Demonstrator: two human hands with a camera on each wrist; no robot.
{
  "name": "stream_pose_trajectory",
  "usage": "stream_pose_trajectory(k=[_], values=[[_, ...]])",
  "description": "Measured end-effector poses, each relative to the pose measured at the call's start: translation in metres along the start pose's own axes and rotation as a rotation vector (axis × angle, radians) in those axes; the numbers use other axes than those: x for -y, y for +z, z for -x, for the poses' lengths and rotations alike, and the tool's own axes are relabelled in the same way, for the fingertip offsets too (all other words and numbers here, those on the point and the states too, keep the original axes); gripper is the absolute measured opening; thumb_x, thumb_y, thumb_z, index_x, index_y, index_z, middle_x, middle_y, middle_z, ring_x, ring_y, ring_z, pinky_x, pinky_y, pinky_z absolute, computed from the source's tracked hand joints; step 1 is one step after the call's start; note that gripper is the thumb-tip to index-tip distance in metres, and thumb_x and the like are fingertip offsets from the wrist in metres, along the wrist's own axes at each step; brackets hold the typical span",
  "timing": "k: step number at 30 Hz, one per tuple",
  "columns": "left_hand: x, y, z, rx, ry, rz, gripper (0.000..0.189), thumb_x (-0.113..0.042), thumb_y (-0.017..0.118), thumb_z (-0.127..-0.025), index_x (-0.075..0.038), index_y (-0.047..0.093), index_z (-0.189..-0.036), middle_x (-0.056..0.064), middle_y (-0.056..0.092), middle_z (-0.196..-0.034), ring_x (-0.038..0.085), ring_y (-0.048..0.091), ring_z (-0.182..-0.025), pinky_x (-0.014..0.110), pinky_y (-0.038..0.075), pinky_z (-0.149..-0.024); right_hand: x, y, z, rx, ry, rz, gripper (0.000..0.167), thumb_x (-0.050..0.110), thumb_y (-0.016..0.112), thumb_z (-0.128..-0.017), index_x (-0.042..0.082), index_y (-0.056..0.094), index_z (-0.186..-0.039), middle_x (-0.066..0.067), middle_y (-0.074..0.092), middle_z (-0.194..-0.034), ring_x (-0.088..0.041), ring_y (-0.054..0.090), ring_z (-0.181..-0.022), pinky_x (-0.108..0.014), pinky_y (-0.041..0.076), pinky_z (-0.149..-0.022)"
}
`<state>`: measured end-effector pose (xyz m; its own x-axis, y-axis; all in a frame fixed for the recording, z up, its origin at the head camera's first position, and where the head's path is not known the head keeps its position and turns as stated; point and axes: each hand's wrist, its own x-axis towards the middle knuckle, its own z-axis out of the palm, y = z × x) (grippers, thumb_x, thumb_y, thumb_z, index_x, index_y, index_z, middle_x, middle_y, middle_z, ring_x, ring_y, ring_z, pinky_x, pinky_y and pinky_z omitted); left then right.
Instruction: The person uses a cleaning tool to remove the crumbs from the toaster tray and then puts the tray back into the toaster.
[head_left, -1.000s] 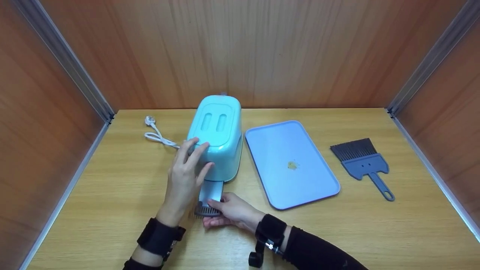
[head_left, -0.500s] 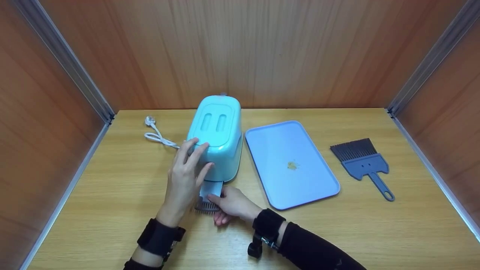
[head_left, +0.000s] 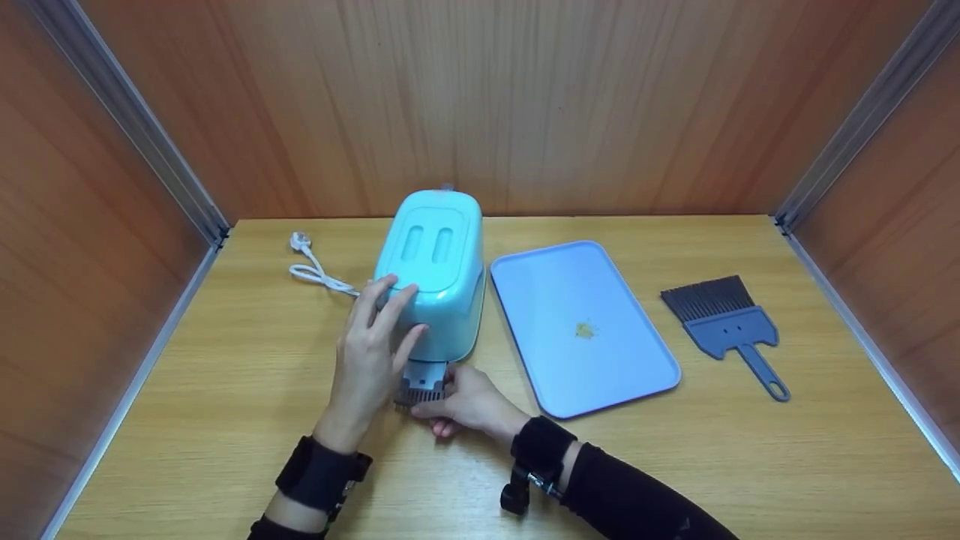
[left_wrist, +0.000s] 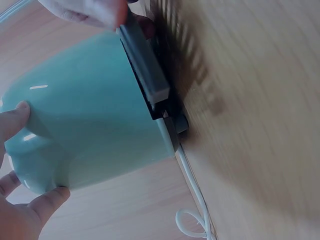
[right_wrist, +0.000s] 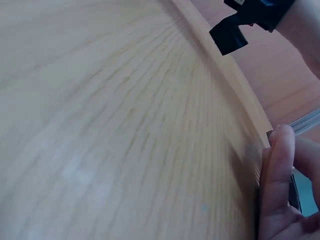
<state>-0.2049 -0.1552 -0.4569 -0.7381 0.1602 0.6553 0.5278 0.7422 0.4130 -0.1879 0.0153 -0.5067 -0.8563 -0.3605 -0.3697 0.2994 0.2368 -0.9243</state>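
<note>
A turquoise toaster (head_left: pixel 431 277) stands left of centre, a lid with two oblong recesses over its top. My left hand (head_left: pixel 367 345) holds its near end steady, fingers at the lid's edge and thumb on the end face. From the base of that end sticks out a crumb tray (head_left: pixel 425 375) with a dark slotted end. My right hand (head_left: pixel 476 405) pinches this slotted end, thumb on top. In the left wrist view the dark tray end (left_wrist: pixel 145 65) stands just out of the toaster's bottom slot. In the right wrist view the bent fingers (right_wrist: pixel 280 170) hide most of the tray.
To the right of the toaster lies a blue tray (head_left: pixel 555 285) with a small heap of crumbs (head_left: pixel 584 331). Farther right is a blue-grey hand brush (head_left: pixel 724 330). A white power cord (head_left: pixel 319 276) with a plug lies left of the toaster. Wooden panels enclose the table.
My right hand has moved forward with the crumb tray, so less of it sticks out of the toaster. The left hand and the toaster have stayed put.
</note>
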Motion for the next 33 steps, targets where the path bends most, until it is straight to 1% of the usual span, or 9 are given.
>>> stream_pose_trajectory(k=[4,8,11,16,20,23,27,30,33], values=[[0.0001,0.0009,-0.0010,-0.007,0.019,0.004,0.052,-0.019,0.083,-0.096,-0.015,0.066,-0.144,0.016,0.055,-0.153,0.044,0.053,-0.146,0.062,0.053,-0.115,-0.0017,-0.0004,0.0011,-0.052,-0.045,0.103,0.033,0.020,0.087,-0.092,0.007,0.061,-0.108,-0.006,0.071,-0.064,-0.011,0.064,-0.046,-0.025,0.058,-0.043],[0.0003,-0.0010,-0.0009,-0.008,0.020,-0.007,0.052,-0.020,0.084,-0.095,-0.016,0.066,-0.144,0.016,0.055,-0.153,0.042,0.054,-0.144,0.061,0.054,-0.114,-0.0013,0.0008,0.0014,-0.077,-0.082,0.170,0.033,0.025,0.087,-0.093,0.007,0.060,-0.102,-0.006,0.071,-0.062,-0.011,0.063,-0.043,-0.027,0.058,-0.042],[0.0008,-0.0025,-0.0009,0.000,0.018,-0.010,0.053,-0.020,0.084,-0.095,-0.016,0.066,-0.144,0.017,0.054,-0.153,0.043,0.054,-0.144,0.062,0.054,-0.114,-0.0001,0.0021,0.0012,-0.103,-0.091,0.217,0.034,0.029,0.087,-0.093,0.009,0.060,-0.098,-0.005,0.069,-0.060,-0.011,0.062,-0.042,-0.027,0.056,-0.041],[0.0021,-0.0036,-0.0019,0.005,0.019,-0.008,0.052,-0.018,0.085,-0.094,-0.015,0.066,-0.143,0.017,0.056,-0.151,0.042,0.055,-0.143,0.062,0.055,-0.114,0.0000,0.0022,-0.0009,-0.158,-0.125,0.312,0.032,0.037,0.081,-0.098,0.010,0.064,-0.092,-0.003,0.066,-0.054,-0.010,0.060,-0.038,-0.027,0.054,-0.037],[0.0029,-0.0039,-0.0019,0.003,0.022,-0.007,0.053,-0.017,0.085,-0.094,-0.015,0.067,-0.143,0.016,0.056,-0.151,0.042,0.055,-0.143,0.062,0.054,-0.114,-0.0010,0.0003,-0.0030,-0.168,-0.165,0.359,0.034,0.039,0.077,-0.101,0.011,0.064,-0.086,-0.002,0.064,-0.051,-0.010,0.059,-0.036,-0.029,0.053,-0.036],[0.0027,-0.0043,-0.0017,0.003,0.020,-0.007,0.053,-0.018,0.085,-0.094,-0.015,0.066,-0.143,0.017,0.056,-0.151,0.042,0.055,-0.143,0.062,0.054,-0.115,-0.0018,-0.0009,-0.0041,-0.163,-0.184,0.367,0.033,0.039,0.078,-0.100,0.012,0.063,-0.088,-0.003,0.065,-0.051,-0.010,0.059,-0.036,-0.029,0.052,-0.035],[0.0025,-0.0045,-0.0019,0.008,0.017,-0.007,0.053,-0.018,0.085,-0.094,-0.016,0.066,-0.143,0.016,0.056,-0.151,0.042,0.055,-0.143,0.062,0.054,-0.115,-0.0024,-0.0027,-0.0053,-0.147,-0.191,0.357,0.027,0.035,0.079,-0.100,0.011,0.067,-0.100,-0.003,0.066,-0.053,-0.011,0.059,-0.037,-0.029,0.054,-0.036],[0.0025,-0.0043,-0.0022,0.004,0.022,-0.008,0.052,-0.018,0.085,-0.093,-0.015,0.067,-0.142,0.016,0.057,-0.150,0.042,0.056,-0.142,0.062,0.055,-0.114,-0.0021,-0.0043,-0.0065,-0.127,-0.174,0.354,0.029,0.033,0.076,-0.102,0.007,0.071,-0.091,-0.001,0.064,-0.051,-0.011,0.059,-0.037,-0.029,0.055,-0.037],[0.0022,-0.0043,-0.0030,-0.003,0.031,-0.008,0.051,-0.018,0.086,-0.093,-0.013,0.068,-0.140,0.016,0.058,-0.148,0.041,0.057,-0.140,0.062,0.056,-0.113,-0.0008,-0.0058,-0.0071,-0.114,-0.151,0.366,0.045,0.034,0.072,-0.105,0.007,0.070,-0.070,0.000,0.062,-0.048,-0.010,0.059,-0.036,-0.028,0.054,-0.036]])
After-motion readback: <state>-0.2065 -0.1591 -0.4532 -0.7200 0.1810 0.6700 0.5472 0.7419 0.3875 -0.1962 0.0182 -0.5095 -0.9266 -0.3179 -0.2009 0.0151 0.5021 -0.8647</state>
